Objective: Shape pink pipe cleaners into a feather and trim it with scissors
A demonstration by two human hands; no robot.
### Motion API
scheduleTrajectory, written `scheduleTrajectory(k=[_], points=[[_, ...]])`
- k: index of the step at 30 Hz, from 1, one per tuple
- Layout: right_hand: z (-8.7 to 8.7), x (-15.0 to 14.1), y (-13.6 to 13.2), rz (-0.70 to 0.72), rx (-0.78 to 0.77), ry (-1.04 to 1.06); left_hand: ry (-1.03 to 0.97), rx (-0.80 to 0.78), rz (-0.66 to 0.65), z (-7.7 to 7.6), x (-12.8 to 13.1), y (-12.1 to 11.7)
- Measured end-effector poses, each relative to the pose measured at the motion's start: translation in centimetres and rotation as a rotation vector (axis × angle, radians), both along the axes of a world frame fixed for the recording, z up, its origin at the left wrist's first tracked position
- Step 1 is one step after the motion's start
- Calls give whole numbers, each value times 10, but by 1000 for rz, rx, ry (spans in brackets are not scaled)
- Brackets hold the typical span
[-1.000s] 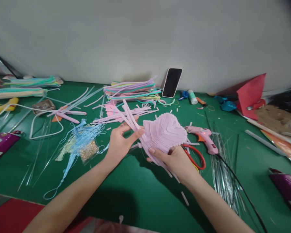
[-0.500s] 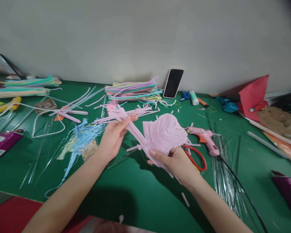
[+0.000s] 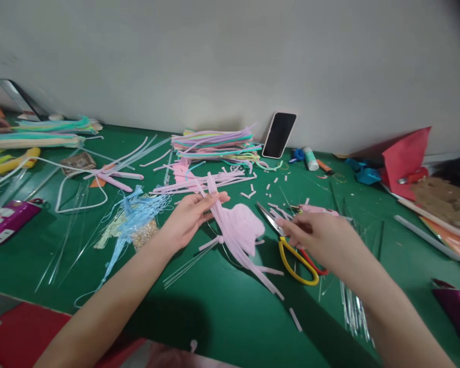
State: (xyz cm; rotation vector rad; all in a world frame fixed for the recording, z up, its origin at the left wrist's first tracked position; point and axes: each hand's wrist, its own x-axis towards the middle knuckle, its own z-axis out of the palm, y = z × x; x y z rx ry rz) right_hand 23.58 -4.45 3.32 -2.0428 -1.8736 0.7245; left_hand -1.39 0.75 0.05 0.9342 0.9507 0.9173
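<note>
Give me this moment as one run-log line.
left hand: holding pink strips | right hand: at scissors, contact unclear | glue gun: partly hidden by right hand

the light is soft and a bit dim, and the gray wall [image 3: 176, 61] looks dull. the light seems to come from above, since dark shadows lie on the green surface [image 3: 253, 322] between the left arm [image 3: 118, 286] and the right arm [image 3: 375, 281]. the silver strips [image 3: 354, 312] shine in thin white lines. the pink fuzzy piece [image 3: 237, 230] is a little blurry, and its small lines melt together. the top right corner is black, and things near the sides look stretched and slanted
</note>
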Motion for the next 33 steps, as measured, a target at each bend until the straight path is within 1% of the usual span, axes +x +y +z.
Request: scheduleTrajectory(k=[1, 3, 5, 7, 10, 13, 17, 21, 28, 33], points=[[3, -5, 4, 27, 20, 35, 9, -8, -15, -1, 0, 0], [3, -23, 16, 161, 10, 272, 19, -25, -23, -3, 0, 0], [-5, -43, 32, 244, -88, 515, 15, -53, -22, -3, 1, 0], [-16, -59, 49, 294, -185, 721, -11, -91, -37, -3, 2, 0], [-30, -71, 70, 324, -249, 792, -56, -132, -52, -4, 3, 1], [-35, -72, 78, 330, -327, 825, -72, -143, -32, -6, 4, 3], [-36, -72, 78, 322, -385, 861, -74, -126, -24, -9, 3, 4], [-41, -74, 77, 326, -376, 889, -72, -111, -38, -11, 4, 4], [-47, -78, 75, 348, -353, 961, -118, -70, -100, -12, 7, 2], [-48, -82, 70, 317, -363, 1038, -64, -31, -141, -14, 8, 1]])
